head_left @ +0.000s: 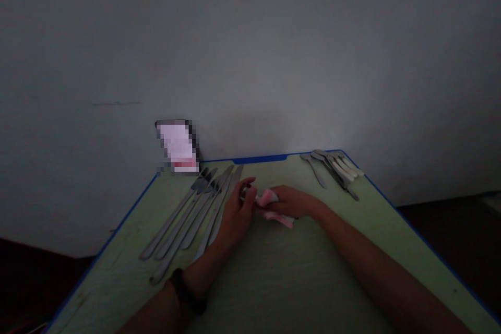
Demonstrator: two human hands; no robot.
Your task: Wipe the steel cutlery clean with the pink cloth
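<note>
Over the middle of the table my left hand point(239, 210) is closed around a small shiny metal utensil point(242, 196), mostly hidden by the fingers, so its exact kind cannot be made out. Right beside it, my right hand point(291, 201) grips a pink and white cloth point(269, 197) and presses it toward the utensil. A loose end of the cloth hangs below the fingers. To the left of my left hand lie several long metal knives and spatula-like utensils point(188, 224), side by side. Several spoons and white-handled pieces of cutlery point(332, 169) lie in a group at the back right.
A phone point(178, 146) with a lit, blurred screen leans on the wall point(250, 62) at the table's back left. The pale green table point(282, 282) has a blue edge and stands against that wall. Dark floor shows on both sides.
</note>
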